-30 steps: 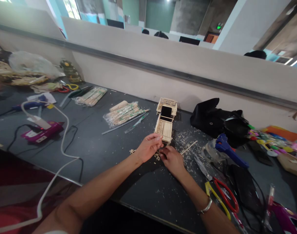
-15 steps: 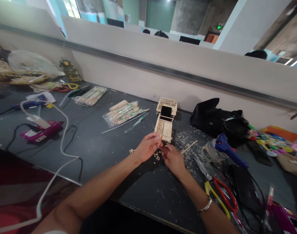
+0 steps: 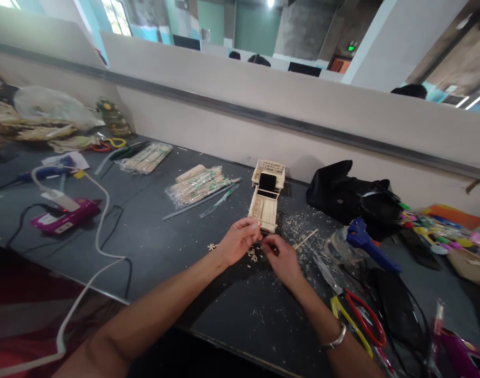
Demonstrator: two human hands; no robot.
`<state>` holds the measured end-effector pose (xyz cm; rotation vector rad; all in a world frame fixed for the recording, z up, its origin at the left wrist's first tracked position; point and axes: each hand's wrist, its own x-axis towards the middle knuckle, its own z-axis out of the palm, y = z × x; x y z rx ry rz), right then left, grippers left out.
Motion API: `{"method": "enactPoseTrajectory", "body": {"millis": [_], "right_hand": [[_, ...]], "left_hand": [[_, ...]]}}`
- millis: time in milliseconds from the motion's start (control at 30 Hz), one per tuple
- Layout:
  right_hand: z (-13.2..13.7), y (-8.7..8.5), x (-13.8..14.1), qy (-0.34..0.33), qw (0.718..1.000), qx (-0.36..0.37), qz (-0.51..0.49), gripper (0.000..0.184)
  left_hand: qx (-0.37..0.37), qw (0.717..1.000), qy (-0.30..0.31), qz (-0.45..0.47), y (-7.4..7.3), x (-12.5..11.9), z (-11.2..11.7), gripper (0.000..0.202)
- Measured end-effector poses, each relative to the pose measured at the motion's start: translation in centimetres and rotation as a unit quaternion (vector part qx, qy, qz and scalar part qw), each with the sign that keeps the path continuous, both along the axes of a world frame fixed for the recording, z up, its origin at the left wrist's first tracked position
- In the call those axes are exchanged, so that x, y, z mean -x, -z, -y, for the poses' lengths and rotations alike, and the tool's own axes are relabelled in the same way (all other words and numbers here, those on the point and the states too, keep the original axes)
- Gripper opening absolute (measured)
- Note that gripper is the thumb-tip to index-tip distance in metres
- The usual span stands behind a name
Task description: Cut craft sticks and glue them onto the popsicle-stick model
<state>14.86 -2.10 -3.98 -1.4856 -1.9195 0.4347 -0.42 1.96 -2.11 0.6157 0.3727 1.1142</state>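
Note:
A small model built of pale wooden sticks [image 3: 265, 197] stands on the dark table [image 3: 157, 236], with a black panel at its back. My left hand [image 3: 238, 240] is curled with its fingertips pinched against the model's near corner. My right hand [image 3: 284, 259] lies just to the right, fingers closed in a pinch on a tiny piece I cannot make out. Small wooden bits [image 3: 252, 255] lie between the two hands. A loose wooden stick [image 3: 306, 239] rests to the right of the model.
Bags of wooden sticks [image 3: 198, 184] lie left of the model. A pink glue gun [image 3: 62, 218] with a white cable sits far left, a blue glue gun [image 3: 368, 242] and a black bag [image 3: 350, 191] at right. Red and yellow scissors [image 3: 358, 320] lie near my right wrist. Sawdust covers the table.
My right hand has shifted slightly up toward the model's corner. The left hand stays at the model. The view has tilted a little.

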Motion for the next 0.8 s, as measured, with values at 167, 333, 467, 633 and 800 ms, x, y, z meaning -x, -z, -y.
{"method": "enactPoseTrajectory", "body": {"millis": [167, 333, 467, 633, 800], "right_hand": [[0.6, -1.9, 0.1, 0.012, 0.925, 0.083, -0.370, 0.023], [1.0, -3.4, 0.6, -0.008, 0.835, 0.138, -0.533, 0.027], [0.9, -3.3, 0.3, 0.009, 0.853, 0.128, -0.505, 0.023], [-0.1, -1.8, -1.3, 0.046, 0.964, 0.021, -0.260, 0.014], [-0.4, -0.2, -0.7, -0.016, 0.999, -0.038, -0.032, 0.021]], "left_hand": [[0.001, 1.000, 0.002, -0.015, -0.3, 0.0, 0.3, 0.029], [0.021, 1.000, 0.005, -0.010, -0.2, -0.1, 0.4, 0.030], [0.024, 1.000, 0.006, 0.000, -0.3, 0.0, 0.4, 0.028], [-0.002, 1.000, 0.003, 0.010, -0.4, 0.1, 0.2, 0.026], [-0.015, 1.000, 0.002, 0.002, -0.1, 0.1, 0.1, 0.026]]}}
